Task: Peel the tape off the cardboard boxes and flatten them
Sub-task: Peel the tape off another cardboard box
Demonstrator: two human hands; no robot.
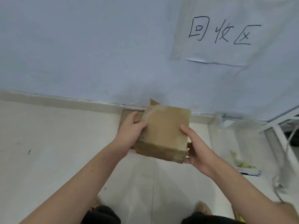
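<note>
I am standing and looking down at my own two arms, which hold one small cardboard box (165,135) in the air above a pale tiled floor (56,143), close to a white wall (80,46).

My left hand (131,129) grips the box's left side, fingers curled round its edge. My right hand (196,147) grips the lower right corner, thumb lying on the top face and fingers underneath.

The job looks barely started on this box, as far as I can judge. It is still box-shaped, not flattened. Glossy clear tape (161,153) still runs across the near face and up over the far edge. A flap (154,102) sticks up at the back, so one end may already be open; I cannot tell for sure. Peeling and flattening remain.

The box is plain brown, worn, with soft dented corners and a small tear on its near left edge.

Flat brown cardboard (127,116) lies on the floor against the wall, just behind my left hand, perhaps a box already done. A paper sign (221,31) with handwritten characters hangs on the wall.
</note>
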